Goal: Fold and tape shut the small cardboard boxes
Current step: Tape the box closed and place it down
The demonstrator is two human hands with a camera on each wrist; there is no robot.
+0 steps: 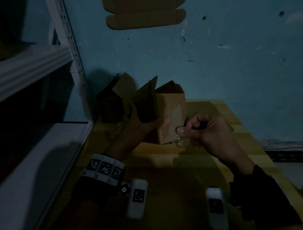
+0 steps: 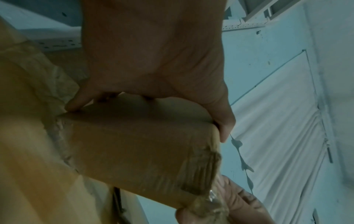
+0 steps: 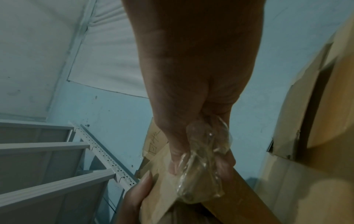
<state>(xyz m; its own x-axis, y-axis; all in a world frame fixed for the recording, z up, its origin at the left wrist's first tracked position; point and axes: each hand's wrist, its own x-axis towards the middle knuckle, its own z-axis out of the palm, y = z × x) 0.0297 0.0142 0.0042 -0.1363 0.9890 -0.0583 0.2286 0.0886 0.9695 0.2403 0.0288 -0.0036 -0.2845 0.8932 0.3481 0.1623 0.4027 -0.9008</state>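
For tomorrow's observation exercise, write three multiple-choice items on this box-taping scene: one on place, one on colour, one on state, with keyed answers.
1. Where is the flat, unfolded cardboard blank?
A. Against the wall, above the box
B. In the right hand
C. Under the left wrist

2. What colour is the wall?
A. Red
B. Blue-green
C. Black

3. What is the right hand doing?
A. Lying flat and empty
B. Pointing at the shelf
C. Pinching crumpled clear tape at the box

Answers:
1 A: the cardboard blank shows on the wall above the box, which the left hand grips.
2 B: its paint is blue-green.
3 C: the right hand pinches the tape.
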